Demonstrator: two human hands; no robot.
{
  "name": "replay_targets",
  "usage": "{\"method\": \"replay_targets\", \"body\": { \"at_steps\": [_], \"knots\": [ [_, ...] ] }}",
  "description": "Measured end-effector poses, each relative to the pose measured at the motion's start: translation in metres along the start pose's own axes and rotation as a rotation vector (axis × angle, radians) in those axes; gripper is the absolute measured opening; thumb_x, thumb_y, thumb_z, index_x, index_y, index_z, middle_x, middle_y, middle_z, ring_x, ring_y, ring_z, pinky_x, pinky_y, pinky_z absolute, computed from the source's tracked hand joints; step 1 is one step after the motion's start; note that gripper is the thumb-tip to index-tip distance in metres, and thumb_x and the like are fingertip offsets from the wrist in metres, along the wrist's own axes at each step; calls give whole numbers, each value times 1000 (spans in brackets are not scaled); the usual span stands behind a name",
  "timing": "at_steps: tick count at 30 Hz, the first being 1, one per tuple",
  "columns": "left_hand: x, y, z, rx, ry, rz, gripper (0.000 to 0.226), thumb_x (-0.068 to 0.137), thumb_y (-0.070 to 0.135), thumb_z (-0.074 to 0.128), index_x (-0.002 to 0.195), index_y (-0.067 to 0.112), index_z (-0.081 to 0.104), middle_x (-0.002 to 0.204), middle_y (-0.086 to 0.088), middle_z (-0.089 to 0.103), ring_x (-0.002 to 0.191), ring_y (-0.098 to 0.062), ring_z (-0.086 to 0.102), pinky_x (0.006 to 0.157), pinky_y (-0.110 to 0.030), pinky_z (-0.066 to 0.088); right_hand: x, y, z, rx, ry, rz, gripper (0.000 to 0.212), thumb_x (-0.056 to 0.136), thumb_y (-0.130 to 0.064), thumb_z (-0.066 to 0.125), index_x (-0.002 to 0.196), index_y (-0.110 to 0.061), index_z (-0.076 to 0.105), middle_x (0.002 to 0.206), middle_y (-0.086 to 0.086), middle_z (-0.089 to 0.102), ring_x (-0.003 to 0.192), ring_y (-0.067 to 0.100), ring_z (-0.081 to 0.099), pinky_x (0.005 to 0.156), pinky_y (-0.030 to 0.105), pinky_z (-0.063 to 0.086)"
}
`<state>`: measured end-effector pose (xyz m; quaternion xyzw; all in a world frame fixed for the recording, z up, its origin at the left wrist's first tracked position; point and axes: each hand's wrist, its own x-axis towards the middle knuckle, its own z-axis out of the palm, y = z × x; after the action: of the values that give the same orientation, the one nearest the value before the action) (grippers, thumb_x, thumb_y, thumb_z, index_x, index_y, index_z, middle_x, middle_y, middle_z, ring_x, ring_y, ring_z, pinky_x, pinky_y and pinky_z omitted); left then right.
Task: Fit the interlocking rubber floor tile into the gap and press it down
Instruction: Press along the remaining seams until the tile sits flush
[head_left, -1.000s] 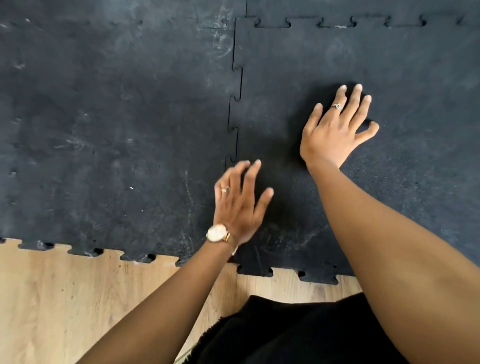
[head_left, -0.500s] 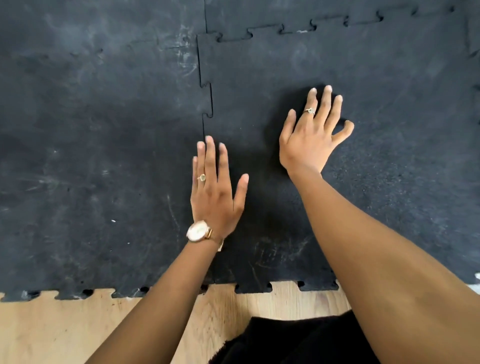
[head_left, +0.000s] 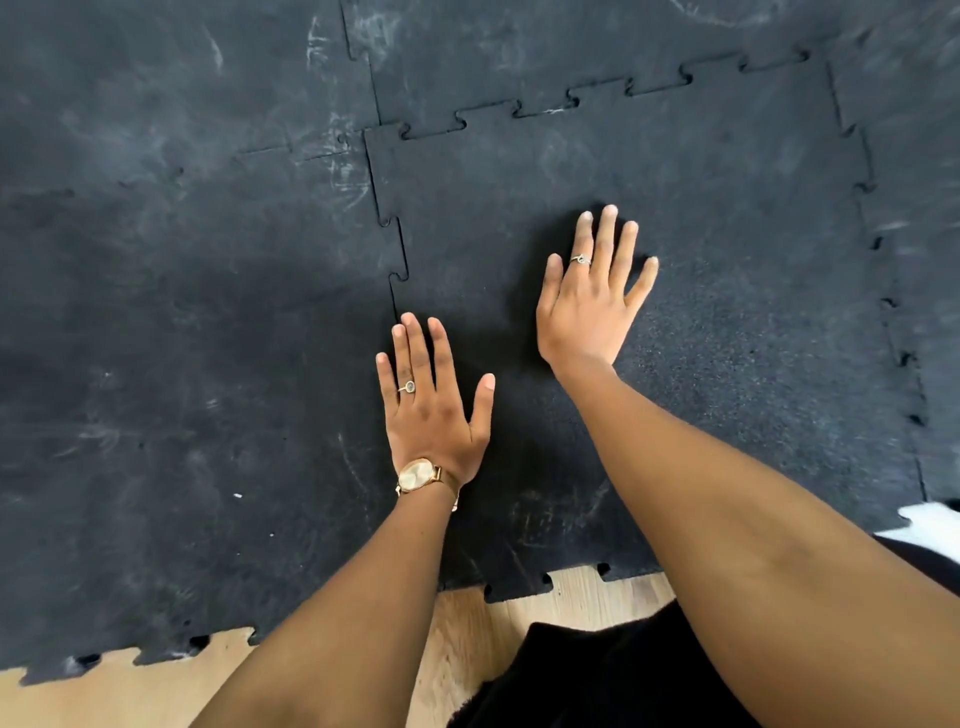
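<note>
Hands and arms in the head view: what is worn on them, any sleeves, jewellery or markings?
Both forearms are bare, with no sleeves in view. The left hand has a ring with an oval stone on one finger and a rose-gold wristwatch with a pale round dial at the wrist. The right hand wears one thin silver-looking ring. No markings show.

Pretty much everything in front of me is black rubber matting (head_left: 171, 322), scuffed with chalky white streaks, thickest up around 11 and 12 o'clock. Down at 6 to 7 o'clock the light wood floor (head_left: 156, 696) shows past the mat's jagged puzzle edge. The light is soft and even, and there's a small white patch (head_left: 932, 525) at 4 o'clock; can't tell what it is.
</note>
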<state>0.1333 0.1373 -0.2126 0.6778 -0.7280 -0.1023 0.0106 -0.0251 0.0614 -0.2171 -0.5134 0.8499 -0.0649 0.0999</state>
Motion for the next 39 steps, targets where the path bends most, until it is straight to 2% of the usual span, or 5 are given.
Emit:
{"method": "replay_targets", "body": {
  "at_steps": [3,10,25,31,39],
  "knots": [
    [0,-1,0,-10,-8,2,75,97,53,27,154,6,14,162,-17,10,151,-29,7,122,-49,5,-10,0,0,-7,-33,-42,59,102,-40,16,155,-14,16,164,6,13,151,29,8,121,56,4],
    [-2,0,-4,12,-48,18,73,98,52,25,154,7,16,161,-18,11,150,-31,8,121,-51,11,-74,50,-3,-47,-112,-339,60,103,-44,20,156,-15,16,164,4,12,152,26,5,122,51,5],
    [0,-3,-1,7,-47,19,74,96,52,31,153,7,20,161,-18,12,150,-31,8,121,-51,10,-71,44,-4,-112,-144,-306,64,100,-45,22,155,-13,18,163,6,14,152,27,7,121,53,7],
    [4,-1,-6,34,-115,5,75,94,53,32,152,7,24,161,-18,12,150,-33,11,119,-54,15,-68,45,-8,-145,-230,-306,64,102,-48,7,156,-13,12,164,8,12,151,29,6,119,56,10],
    [6,1,-11,82,-205,-6,76,97,54,22,154,9,1,162,-18,-1,150,-32,-2,121,-52,3,-66,38,-15,-163,-274,-324,65,101,-45,19,155,-12,3,165,9,4,151,30,1,121,56,4]
  ]
}}
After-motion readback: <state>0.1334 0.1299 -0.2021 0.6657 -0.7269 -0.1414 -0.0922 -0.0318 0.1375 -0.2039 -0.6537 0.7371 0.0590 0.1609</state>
